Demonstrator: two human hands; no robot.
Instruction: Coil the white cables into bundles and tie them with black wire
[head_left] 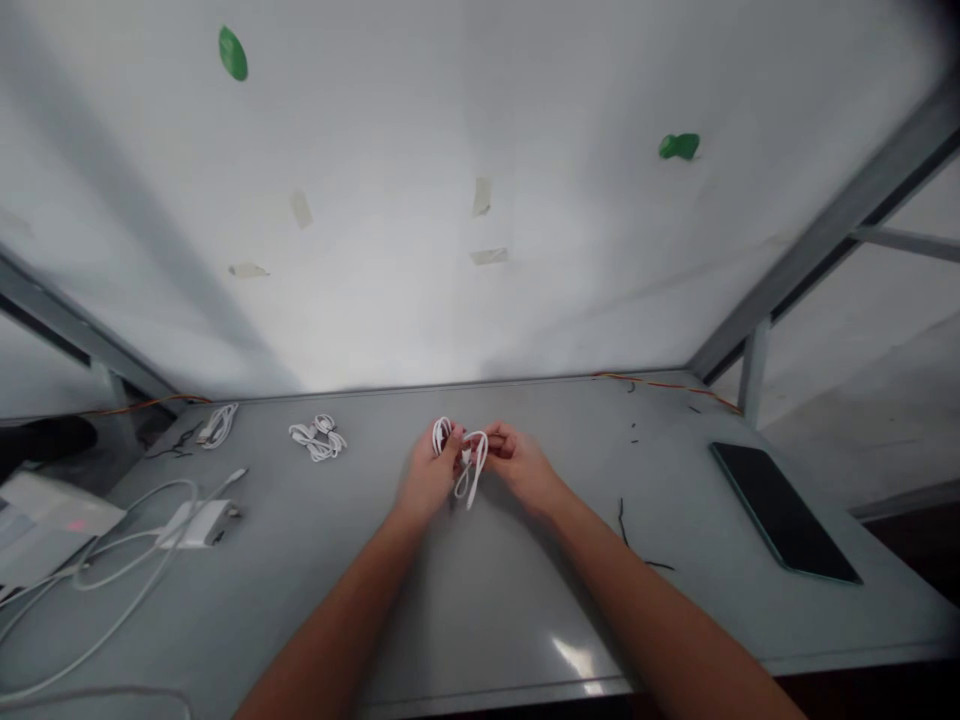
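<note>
Both my hands meet above the middle of the grey table (525,600). My left hand (426,478) and my right hand (523,462) together hold a looped white cable (469,468). Its loops stick up past my left fingers and hang down between the two hands. The fingers of both hands are closed around the bundle.
Two more coiled white cables (319,438) (218,425) lie at the back left. A white charger (196,523) with a long loose cord lies at the left. A dark tablet (781,510) lies at the right. Small black ties (622,520) are scattered nearby. A white wall stands behind.
</note>
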